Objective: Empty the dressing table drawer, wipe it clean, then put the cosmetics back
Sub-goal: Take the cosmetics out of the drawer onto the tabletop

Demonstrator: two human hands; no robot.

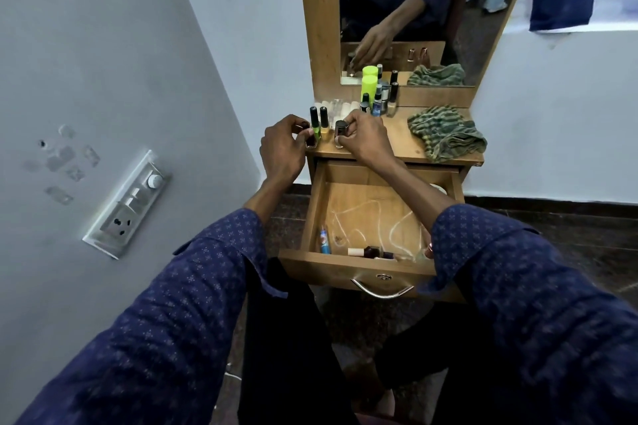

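Tabletop (400, 134), both hands on bottles

Wooden dressing table top (397, 134) with nail polish bottles (319, 122) and striped cloth (445, 133).

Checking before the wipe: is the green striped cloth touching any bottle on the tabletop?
Apart. The head view shows bare wood between the green striped cloth and the nearest bottles.

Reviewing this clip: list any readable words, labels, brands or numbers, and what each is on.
None can be read.
Blue tube in the open drawer: has a printed label, too blurred to read.
Blue-labelled bottle on the dressing table top: print too small to read.
Nail polish bottles by the hands: no legible text.
Switch panel on the wall: no markings visible.
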